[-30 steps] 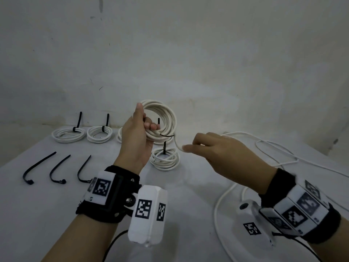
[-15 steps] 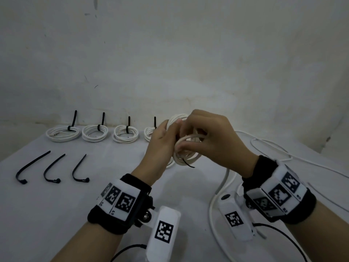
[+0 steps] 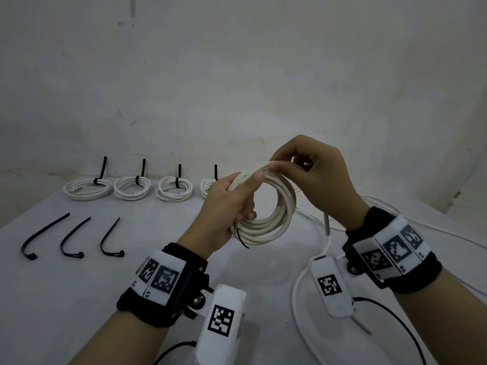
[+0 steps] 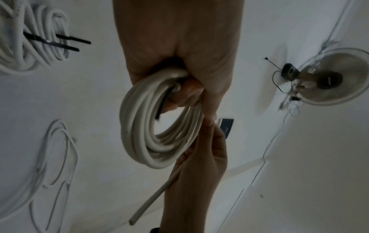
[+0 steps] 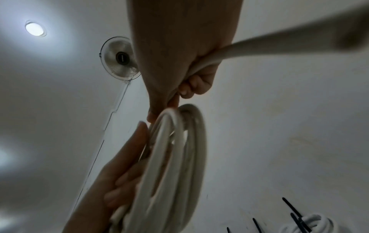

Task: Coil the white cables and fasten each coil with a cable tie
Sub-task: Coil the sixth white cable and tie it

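Observation:
Above the table, my left hand point(image 3: 237, 204) grips a white cable coil point(image 3: 274, 222) together with a black cable tie point(image 3: 242, 239) whose tail pokes out below the palm. My right hand point(image 3: 297, 167) pinches the cable at the coil's top, and the free end point(image 3: 326, 225) hangs down behind its wrist. From the left wrist view the coil point(image 4: 143, 130) sits in curled fingers point(image 4: 187, 93) with the dark tie point(image 4: 161, 108) inside the loop. In the right wrist view the cable point(image 5: 259, 45) runs through the closed right hand to the coil point(image 5: 175, 157).
Several tied white coils point(image 3: 88, 188) stand in a row at the back of the white table point(image 3: 79, 299). Three loose black cable ties point(image 3: 71, 241) lie at the left. Loose white cable point(image 3: 300, 285) loops over the right side.
Both hands have lifted the coil slightly and turned it so its ring faces me. The right hand moved from covering the coil to pinching its top.

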